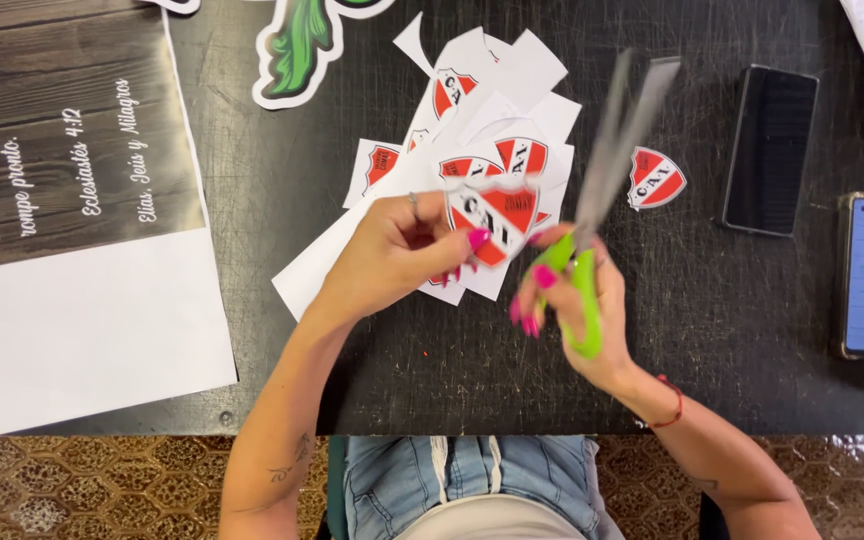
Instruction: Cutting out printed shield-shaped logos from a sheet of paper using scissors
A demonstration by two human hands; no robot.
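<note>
Tabletop (282,330), dark and seen from above, carried a large printed sheet (72,250) at its left edge. Loose white paper offcuts (512,90) with red shield emblems lay heaped at centre, behind the hands. Two phones (770,150) rested at right. Green-handled scissors (602,190), blades parted and blurred, were gripped by the right hand (577,310). The left hand (402,250) pinched a red-and-white shield cutout (497,215) just beside the blades. One finished shield sticker (655,178) lay apart.
</note>
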